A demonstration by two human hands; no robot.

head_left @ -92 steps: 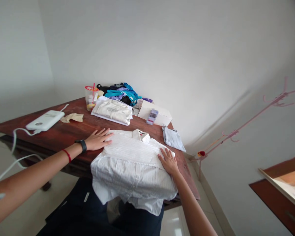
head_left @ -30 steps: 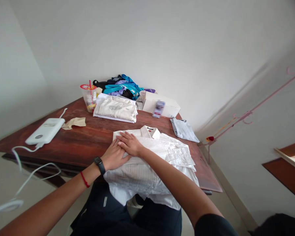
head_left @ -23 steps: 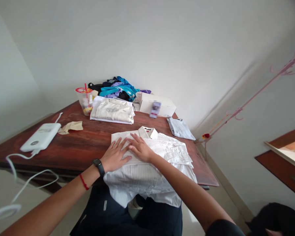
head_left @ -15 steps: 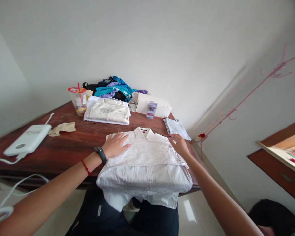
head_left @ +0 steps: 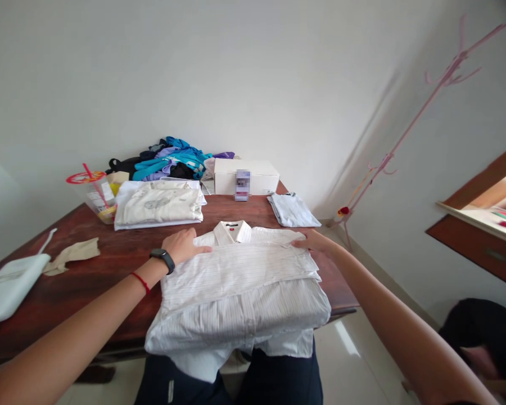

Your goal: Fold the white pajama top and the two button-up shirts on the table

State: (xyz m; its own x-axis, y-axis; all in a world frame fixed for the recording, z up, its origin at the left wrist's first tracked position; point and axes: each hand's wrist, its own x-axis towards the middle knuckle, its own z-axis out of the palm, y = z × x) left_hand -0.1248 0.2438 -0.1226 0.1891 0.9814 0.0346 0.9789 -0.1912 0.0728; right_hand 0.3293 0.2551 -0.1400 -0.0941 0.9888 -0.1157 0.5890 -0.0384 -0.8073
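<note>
A white striped shirt (head_left: 240, 275) lies on the table's front part, collar away from me, its lower part hanging over the edge above my lap. At its upper left corner is my left hand (head_left: 183, 246), fingers closed on the cloth near the shoulder, thumb pointing right along the top. My right hand (head_left: 312, 242) grips the shirt's upper right corner, thumb and fingers pinched on the fabric. The sleeve area is folded across the front in a flat layer.
Folded white clothes (head_left: 160, 203) lie behind on the left, beside a plastic cup (head_left: 96, 197). Further back are a clothes heap (head_left: 172, 160) and a white box (head_left: 257, 175). Folded grey cloth (head_left: 293, 210) lies right; a power bank (head_left: 14, 284) lies left. A pink rack (head_left: 417, 118) leans right.
The camera view has shifted and turned. Both hands have moved to the shirt's upper corners; my left fingers, spread flat before, have drawn in on the cloth.
</note>
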